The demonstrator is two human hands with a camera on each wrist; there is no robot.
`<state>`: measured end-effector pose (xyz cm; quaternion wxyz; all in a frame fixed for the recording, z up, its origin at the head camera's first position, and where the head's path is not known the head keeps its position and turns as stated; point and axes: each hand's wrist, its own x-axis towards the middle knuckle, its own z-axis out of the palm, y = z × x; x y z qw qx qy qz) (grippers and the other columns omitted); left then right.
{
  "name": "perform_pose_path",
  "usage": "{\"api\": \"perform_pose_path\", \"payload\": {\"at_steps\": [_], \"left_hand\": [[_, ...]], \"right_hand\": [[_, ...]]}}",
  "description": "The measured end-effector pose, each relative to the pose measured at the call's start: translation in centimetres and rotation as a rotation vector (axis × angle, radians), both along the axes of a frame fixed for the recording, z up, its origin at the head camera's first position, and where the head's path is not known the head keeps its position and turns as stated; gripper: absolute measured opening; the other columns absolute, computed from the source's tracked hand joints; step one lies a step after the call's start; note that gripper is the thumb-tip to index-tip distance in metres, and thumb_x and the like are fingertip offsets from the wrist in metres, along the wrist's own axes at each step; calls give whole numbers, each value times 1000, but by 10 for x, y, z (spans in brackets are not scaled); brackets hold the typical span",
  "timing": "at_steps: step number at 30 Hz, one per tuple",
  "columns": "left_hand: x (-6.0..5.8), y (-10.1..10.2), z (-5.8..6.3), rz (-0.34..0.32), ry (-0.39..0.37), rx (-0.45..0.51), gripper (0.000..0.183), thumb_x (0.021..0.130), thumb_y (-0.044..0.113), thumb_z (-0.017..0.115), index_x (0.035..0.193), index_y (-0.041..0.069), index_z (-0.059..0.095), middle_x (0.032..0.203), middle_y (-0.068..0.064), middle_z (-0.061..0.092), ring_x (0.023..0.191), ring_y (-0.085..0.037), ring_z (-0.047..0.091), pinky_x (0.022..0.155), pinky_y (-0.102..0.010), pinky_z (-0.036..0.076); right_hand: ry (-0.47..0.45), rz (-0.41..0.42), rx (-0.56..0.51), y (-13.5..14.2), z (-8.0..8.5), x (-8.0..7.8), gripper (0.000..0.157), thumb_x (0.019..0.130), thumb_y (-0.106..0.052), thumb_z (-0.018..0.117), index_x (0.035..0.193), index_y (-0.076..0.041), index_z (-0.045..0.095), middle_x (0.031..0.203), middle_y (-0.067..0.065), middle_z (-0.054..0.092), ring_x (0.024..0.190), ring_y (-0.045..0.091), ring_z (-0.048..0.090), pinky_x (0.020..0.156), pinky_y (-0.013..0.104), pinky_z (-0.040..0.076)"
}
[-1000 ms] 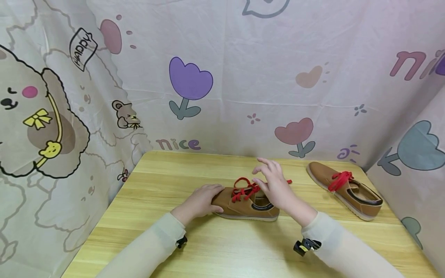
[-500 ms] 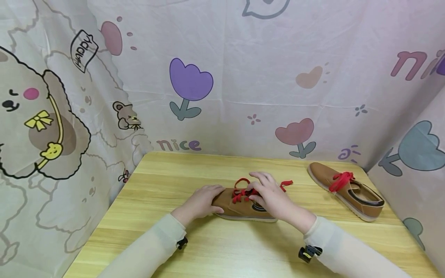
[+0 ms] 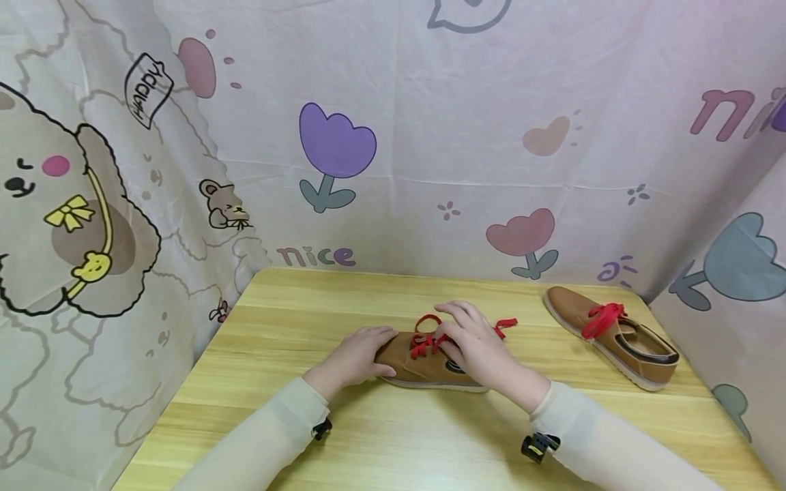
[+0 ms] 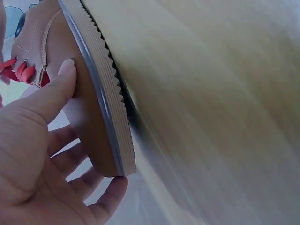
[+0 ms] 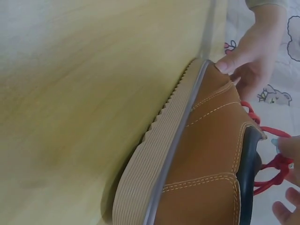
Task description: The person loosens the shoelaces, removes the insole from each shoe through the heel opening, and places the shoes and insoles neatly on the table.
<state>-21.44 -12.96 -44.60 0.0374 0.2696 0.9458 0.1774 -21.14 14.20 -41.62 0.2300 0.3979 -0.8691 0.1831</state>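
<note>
The shoe (image 3: 410, 363) stands upright on the wooden table (image 3: 393, 443), near the middle, sole down, with its toe to the left and its heel to the right. The upper is brown; the sole (image 4: 105, 93) is pale, ribbed along its side and notched along its lower edge.

The left hand (image 3: 353, 356) grasps the toe: the thumb presses the near side and the other fingers curl round the front and far side.

The right hand (image 3: 475, 346) is above the heel half and covers part of the shoe's mouth. Its thumb and forefinger pinch the red lace (image 3: 422, 345) at the mouth; the exact contact is partly hidden in the head view. The lace is threaded through the eyelets. One loop stands up on the far side, and one end shows to the right, beyond the right hand.

The second shoe (image 3: 631, 360), also brown, is well apart at the far right of the table, toe to the far left and heel to the near right. Its own red bow (image 3: 604, 320) lies over the front.

Both forearms wear cream sleeves (image 3: 264, 433), each with a black device (image 3: 540, 447) at the cuff. Behind the table hangs a pale cloth (image 3: 405, 232), printed with tulips, hearts and lettering.
</note>
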Motion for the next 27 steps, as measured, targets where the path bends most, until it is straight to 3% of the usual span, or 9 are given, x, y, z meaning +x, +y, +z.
{"api": "perform_pose_path", "payload": {"at_steps": [13,18,21,27], "left_hand": [[0,0,-1,2,2,-6,76,86,41,77,148,6,49,149,-13,49,137,-37,44,111,-57,35],[0,1,1,10,-5,-12,76,87,41,77,148,7,48,150,-13,48,138,-37,43,112,-56,34],[-1,1,1,20,-8,-20,76,87,42,77,149,8,48,151,-12,47,138,-36,43,112,-56,33],[0,1,1,23,-14,-19,76,87,42,77,148,7,49,151,-13,47,138,-37,43,112,-56,33]], "right_hand": [[-50,-45,-276,-1,0,1,15,93,0,65,98,-14,62,137,13,55,127,37,45,99,55,42],[-29,-71,-404,3,13,-9,8,94,-2,63,97,-8,62,133,18,58,123,39,46,100,57,38],[-31,-97,-434,10,25,-18,2,96,-4,62,98,-5,62,132,19,58,123,38,46,100,56,37],[-67,-157,-492,31,43,-36,6,98,-6,61,97,0,62,132,20,57,117,38,45,92,50,38]]}}
